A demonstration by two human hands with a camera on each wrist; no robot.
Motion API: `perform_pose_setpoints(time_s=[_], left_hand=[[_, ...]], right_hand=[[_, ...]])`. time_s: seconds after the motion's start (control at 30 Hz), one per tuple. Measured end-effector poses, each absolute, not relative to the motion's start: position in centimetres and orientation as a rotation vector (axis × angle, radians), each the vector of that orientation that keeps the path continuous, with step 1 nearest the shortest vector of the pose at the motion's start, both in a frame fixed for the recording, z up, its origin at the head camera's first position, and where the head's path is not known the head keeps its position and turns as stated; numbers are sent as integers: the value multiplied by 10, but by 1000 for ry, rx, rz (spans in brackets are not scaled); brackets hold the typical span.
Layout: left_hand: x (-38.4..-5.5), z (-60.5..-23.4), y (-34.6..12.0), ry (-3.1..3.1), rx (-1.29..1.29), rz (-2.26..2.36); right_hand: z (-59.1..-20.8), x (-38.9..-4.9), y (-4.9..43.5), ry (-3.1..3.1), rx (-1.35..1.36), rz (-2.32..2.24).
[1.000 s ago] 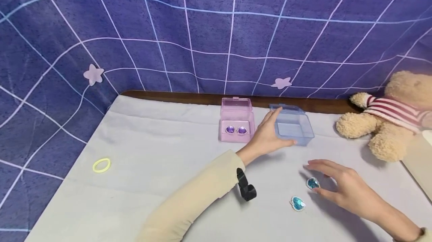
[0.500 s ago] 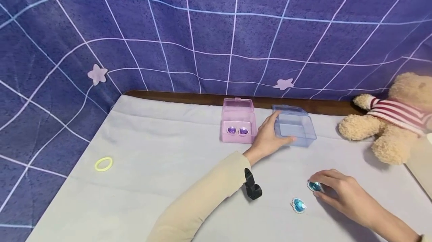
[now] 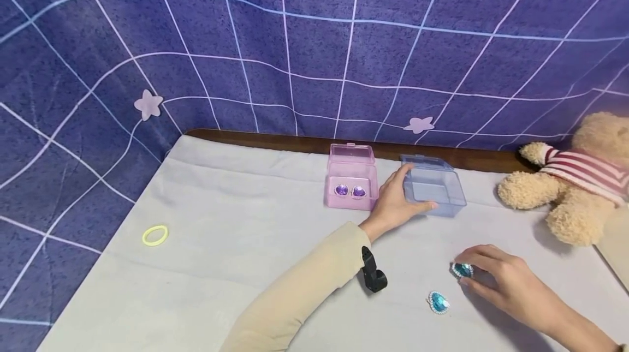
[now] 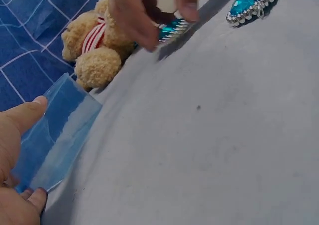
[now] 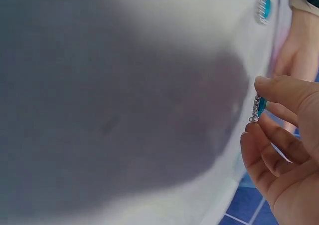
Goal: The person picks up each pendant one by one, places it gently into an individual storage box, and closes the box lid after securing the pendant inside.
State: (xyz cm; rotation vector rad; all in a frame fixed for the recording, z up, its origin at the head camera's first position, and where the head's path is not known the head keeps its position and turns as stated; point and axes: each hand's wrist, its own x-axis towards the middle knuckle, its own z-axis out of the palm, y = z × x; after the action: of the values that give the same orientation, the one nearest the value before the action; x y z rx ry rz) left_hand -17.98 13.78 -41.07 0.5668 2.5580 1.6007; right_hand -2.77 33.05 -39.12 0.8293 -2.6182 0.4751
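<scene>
My right hand (image 3: 511, 282) pinches a teal gem charm (image 3: 462, 270) with a silver beaded rim between thumb and fingers. In the right wrist view that charm (image 5: 257, 108) stands edge-on at the fingertips. A second teal charm (image 3: 438, 303) lies on the cloth nearby, a small loop showing at its rim in the left wrist view. My left hand (image 3: 395, 204) grips the left side of a clear blue plastic box (image 3: 449, 195), thumb along its front wall, fingers toward the back. The box's lid is tipped back and nothing shows inside it.
Left of the blue box stands an open pink box (image 3: 334, 169) holding two purple gems (image 3: 350, 191). A teddy bear (image 3: 577, 221) in a striped shirt sits at the right. A yellow ring (image 3: 155, 236) lies far left on the white cloth (image 3: 221, 264). A blue curtain (image 3: 245, 41) hangs behind.
My right hand has come down onto the nearer-box charm and closed thumb and fingers on it. The left hand stays on the blue box; the head view has shifted slightly.
</scene>
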Motion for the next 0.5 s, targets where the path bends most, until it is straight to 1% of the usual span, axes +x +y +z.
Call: perform_pose_setpoints(time_s=[0.13, 0.27, 0.5], left_hand=[[-180, -410, 139, 2557, 557, 1603], [-180, -411, 138, 2568, 553, 1614], [-180, -411, 138, 2577, 559, 1616]], right_hand=[[-375, -40, 331, -2530, 852, 515], [-351, -58, 329, -2490, 853, 458], [-317, -88, 327, -2445, 782, 394]])
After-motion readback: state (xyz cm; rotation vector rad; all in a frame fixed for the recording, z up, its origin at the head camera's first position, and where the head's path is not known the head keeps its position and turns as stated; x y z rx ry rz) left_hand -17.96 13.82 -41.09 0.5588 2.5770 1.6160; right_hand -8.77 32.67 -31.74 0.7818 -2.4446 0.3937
